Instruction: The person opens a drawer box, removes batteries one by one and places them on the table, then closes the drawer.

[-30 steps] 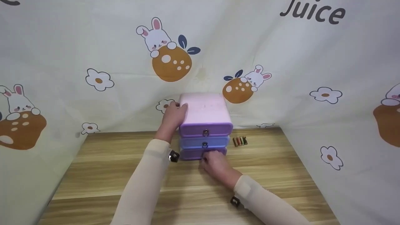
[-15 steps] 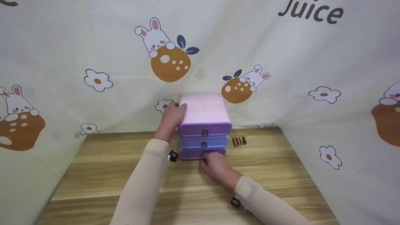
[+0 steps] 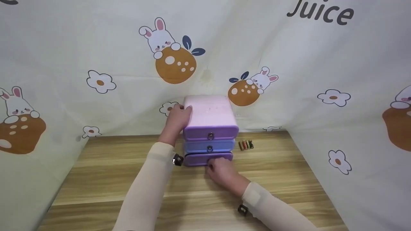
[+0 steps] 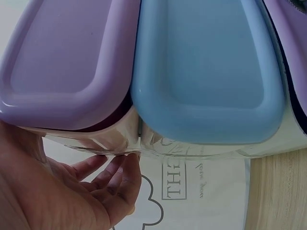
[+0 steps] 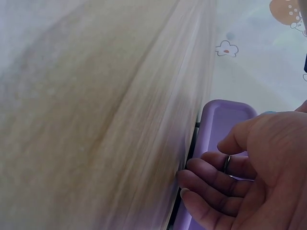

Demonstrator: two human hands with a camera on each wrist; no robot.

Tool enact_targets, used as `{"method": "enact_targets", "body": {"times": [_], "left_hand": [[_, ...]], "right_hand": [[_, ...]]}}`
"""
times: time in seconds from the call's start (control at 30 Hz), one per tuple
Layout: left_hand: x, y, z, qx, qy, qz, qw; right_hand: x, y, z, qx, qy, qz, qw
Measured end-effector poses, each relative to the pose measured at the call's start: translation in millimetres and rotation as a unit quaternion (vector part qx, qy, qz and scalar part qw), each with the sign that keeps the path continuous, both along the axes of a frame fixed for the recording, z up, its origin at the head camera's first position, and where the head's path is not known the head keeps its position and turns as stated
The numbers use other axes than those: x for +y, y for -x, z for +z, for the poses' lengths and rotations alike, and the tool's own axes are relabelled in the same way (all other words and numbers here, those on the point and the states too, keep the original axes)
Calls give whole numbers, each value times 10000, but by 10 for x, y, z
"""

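A small drawer unit [image 3: 210,112] with a pale pink top stands against the back cloth. Its top drawer [image 3: 196,133] is purple, the middle drawer [image 3: 195,146] blue and the bottom drawer [image 3: 195,159] purple. My left hand [image 3: 178,118] holds the unit at its upper left, thumb on the top edge and fingers against the side [image 4: 112,136]. Low at the front, my right hand [image 3: 224,171] has its fingers curled at the bottom drawer's metal ring pull [image 5: 227,164], with a finger through it. A dark gap shows along that drawer's upper edge, so it sits slightly out.
Several small batteries [image 3: 246,145] lie in a row on the wood-grain table [image 3: 128,179], just right of the unit. Patterned cloth [image 3: 128,48] with rabbits and flowers hangs behind and at both sides.
The bottom drawer has come slightly towards me with my right hand, and a dark gap has appeared above it. My left hand has stayed in place.
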State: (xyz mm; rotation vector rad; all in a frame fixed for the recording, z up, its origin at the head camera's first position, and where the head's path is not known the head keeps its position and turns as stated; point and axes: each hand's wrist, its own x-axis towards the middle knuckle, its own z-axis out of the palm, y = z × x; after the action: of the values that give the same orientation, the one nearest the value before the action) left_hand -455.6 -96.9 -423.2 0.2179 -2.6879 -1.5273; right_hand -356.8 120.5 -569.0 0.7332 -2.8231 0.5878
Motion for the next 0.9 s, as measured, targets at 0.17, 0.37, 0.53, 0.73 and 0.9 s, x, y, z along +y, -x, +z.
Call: {"method": "enact_targets", "body": {"times": [0.17,0.37,0.53,0.73,0.9], "left_hand": [[-5,-11,-2,45,35,-35,10000],[-4,-20,2,106,82,-27,9999],[-2,-6,-2,71,109,5,9999],[-6,7,-8,28,69,9,10000],[-7,1,-15,30,-3,7,10000]], "right_hand": [[-1,-26,-5,93,7,-16,10000],[9,-54,-5,63,49,4,10000],[16,-63,-8,7,32,11,10000],[16,-90,-3,119,-48,40,9999],[11,-129,-18,421,-145,4,9990]]}}
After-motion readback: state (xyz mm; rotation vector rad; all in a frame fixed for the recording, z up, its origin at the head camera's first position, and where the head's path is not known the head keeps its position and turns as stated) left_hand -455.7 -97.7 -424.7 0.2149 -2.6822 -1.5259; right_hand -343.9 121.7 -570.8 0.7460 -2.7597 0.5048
